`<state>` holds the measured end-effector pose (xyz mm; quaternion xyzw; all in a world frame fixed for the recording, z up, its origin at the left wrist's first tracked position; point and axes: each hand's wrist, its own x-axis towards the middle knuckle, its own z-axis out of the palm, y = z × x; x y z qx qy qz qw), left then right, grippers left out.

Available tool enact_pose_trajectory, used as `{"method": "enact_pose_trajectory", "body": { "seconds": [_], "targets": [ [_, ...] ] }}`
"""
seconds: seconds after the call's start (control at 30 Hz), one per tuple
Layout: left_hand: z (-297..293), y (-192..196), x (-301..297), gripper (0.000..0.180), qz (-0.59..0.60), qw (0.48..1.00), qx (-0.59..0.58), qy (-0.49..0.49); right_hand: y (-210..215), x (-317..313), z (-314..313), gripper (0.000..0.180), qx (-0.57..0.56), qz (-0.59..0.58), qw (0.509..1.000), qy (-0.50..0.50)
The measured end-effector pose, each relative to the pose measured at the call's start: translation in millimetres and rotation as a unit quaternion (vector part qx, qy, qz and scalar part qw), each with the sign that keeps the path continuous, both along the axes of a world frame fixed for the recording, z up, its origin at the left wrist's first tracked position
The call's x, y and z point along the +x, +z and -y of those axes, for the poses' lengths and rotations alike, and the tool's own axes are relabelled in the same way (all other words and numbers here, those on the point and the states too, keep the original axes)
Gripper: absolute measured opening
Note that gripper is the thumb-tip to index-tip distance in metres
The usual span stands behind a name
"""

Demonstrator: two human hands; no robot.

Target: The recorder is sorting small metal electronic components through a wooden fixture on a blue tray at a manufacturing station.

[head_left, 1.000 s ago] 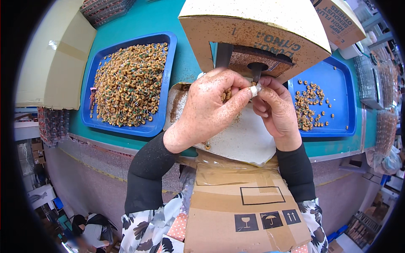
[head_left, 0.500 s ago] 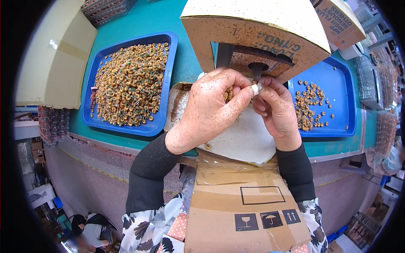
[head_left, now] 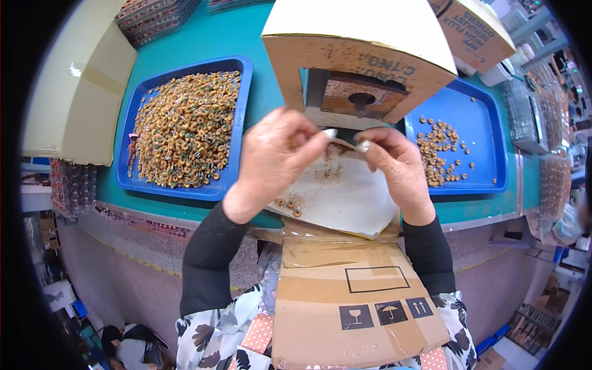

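My left hand is half closed, its fingers curled round a small copper-wound ring coil that partly shows between them. Facing it, my right hand has thumb and fingers pressed together; what lies between them, if anything, I cannot make out. White wraps cover the tips of both thumbs. Just beyond the hands, a dark tapered spindle sticks out of the opening of a cardboard box. Below the hands, a white board carries brown dust and a few ring coils.
On the left, a blue tray holds a heap of ring coils. Another blue tray on the right has fewer. A large carton stands far left, and a flat carton lies against my lap. Behind me at lower left is another person.
Both hands have drawn back from the spindle toward me and moved apart, the left one leftward. The spindle tip and more of the board with its coils now show.
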<state>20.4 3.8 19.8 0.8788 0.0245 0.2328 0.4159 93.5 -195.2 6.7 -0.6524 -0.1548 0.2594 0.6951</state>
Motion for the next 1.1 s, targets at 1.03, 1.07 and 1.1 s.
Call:
{"method": "enact_pose_trajectory", "body": {
  "seconds": [1.03,1.07,1.1],
  "targets": [
    [-152,5,-114,0.02,0.094,0.928,0.234,0.275,-7,89,138,0.026,-0.47,0.226,0.83,-0.199],
    [-140,2,-114,0.019,0.095,0.935,0.224,0.258,-15,100,156,0.025,-0.513,0.342,0.753,-0.231],
    [-126,2,-116,0.019,0.096,0.941,0.217,0.242,-32,113,178,0.025,-0.526,0.409,0.693,-0.275]
  ]
}}
